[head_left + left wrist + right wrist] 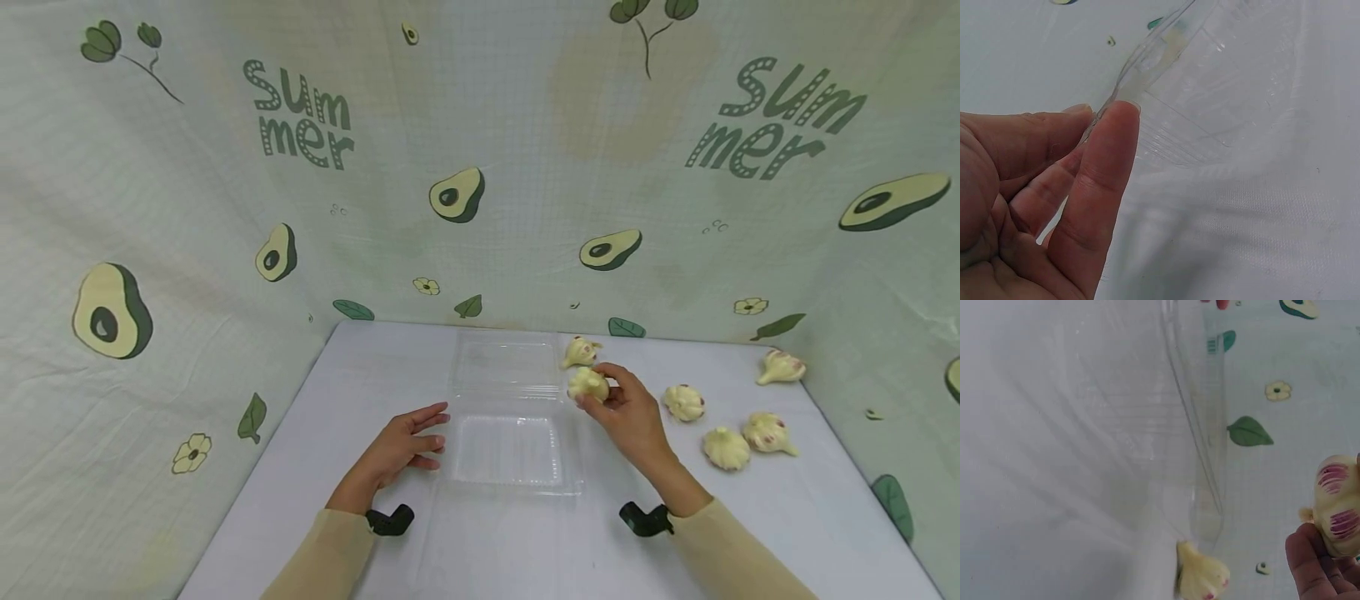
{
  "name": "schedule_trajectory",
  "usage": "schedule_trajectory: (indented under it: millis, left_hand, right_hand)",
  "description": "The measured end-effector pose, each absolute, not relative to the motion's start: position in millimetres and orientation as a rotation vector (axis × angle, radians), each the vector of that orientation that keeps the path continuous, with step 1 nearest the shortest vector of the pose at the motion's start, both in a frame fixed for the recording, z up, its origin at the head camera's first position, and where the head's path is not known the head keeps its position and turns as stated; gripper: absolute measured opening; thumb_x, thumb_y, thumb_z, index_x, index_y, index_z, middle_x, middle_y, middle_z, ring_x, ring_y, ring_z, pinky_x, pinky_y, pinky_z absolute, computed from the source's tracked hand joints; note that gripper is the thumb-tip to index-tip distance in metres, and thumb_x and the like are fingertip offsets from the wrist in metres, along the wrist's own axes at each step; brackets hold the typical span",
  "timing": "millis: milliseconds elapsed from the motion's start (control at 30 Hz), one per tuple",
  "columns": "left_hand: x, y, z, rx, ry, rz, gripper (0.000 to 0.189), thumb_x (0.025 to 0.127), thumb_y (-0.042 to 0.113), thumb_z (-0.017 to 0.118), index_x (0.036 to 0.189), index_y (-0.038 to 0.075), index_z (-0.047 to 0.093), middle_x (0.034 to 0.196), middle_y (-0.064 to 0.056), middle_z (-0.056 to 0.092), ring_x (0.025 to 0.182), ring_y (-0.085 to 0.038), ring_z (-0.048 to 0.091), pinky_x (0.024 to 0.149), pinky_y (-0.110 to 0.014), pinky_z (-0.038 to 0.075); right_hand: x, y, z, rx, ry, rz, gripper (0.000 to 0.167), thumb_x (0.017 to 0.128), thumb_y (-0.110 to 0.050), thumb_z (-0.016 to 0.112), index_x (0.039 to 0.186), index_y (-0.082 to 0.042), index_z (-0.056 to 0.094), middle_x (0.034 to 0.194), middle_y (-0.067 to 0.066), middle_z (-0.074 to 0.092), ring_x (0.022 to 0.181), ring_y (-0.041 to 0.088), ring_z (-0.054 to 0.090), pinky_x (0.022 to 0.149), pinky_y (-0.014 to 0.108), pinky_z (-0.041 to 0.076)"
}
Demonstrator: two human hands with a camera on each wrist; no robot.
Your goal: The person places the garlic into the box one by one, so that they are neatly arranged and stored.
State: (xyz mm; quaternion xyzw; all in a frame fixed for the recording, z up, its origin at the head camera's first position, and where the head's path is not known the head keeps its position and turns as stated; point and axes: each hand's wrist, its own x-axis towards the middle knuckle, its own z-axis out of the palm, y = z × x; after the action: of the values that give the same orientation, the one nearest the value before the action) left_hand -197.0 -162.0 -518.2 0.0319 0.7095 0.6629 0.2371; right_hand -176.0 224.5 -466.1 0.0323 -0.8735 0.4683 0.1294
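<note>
Beige sleeves nearest. Left hand, fingers loosely apart, at left edge of clear container; contact likely, hard to tell. Right hand pinches garlic bulb near container's right edge. Another bulb behind; four bulbs farther right on white table.
</note>
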Motion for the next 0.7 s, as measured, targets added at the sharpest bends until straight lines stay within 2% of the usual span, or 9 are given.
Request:
schedule_trajectory:
  millis: [133,233,467,700]
  left_hand:
    - [-198,-162,-518,0.089,1.949,1.813,0.069,0.100,0.001,0.070,0.162,0.009,0.042,0.162,-0.021,0.046,0.096,-0.017,0.068,0.071,-0.030,0.065]
    - [-198,-162,-518,0.089,1.954,1.811,0.068,0.100,0.001,0.069,0.162,0.009,0.042,0.162,-0.021,0.046,0.096,-0.017,0.068,0.071,-0.031,0.065]
    - [-198,-163,-517,0.084,1.961,1.810,0.068,0.100,0.000,0.069,0.162,0.010,0.043,0.162,-0.020,0.046,0.095,-0.017,0.068,0.071,-0.031,0.065]
    - [-199,-161,-518,0.084,1.985,1.797,0.068,0.099,0.001,0.071,0.161,0.011,0.045,0.160,-0.020,0.048,0.096,-0.018,0.069,0.072,-0.033,0.065]
  right_hand:
    - [-177,212,-459,0.134,-2.564,1.399,0.052,0.093,-0.017,0.083,0.139,-0.010,0.059,0.127,0.016,0.068,0.109,0.030,0.070,0.081,0.018,0.057]
    - [-179,202,-453,0.172,-2.589,1.420,0.050,0.094,-0.018,0.082,0.139,-0.011,0.059,0.129,0.014,0.067,0.113,0.030,0.068,0.088,0.023,0.058]
    - [-188,176,-441,0.301,-2.631,1.479,0.047,0.094,-0.019,0.082,0.136,-0.013,0.062,0.128,0.013,0.069,0.111,0.029,0.070,0.089,0.036,0.061]
    - [-203,148,-435,0.395,-2.695,1.558,0.043,0.095,-0.018,0.080,0.134,-0.013,0.063,0.138,0.014,0.065,0.117,0.032,0.071,0.091,0.042,0.064]
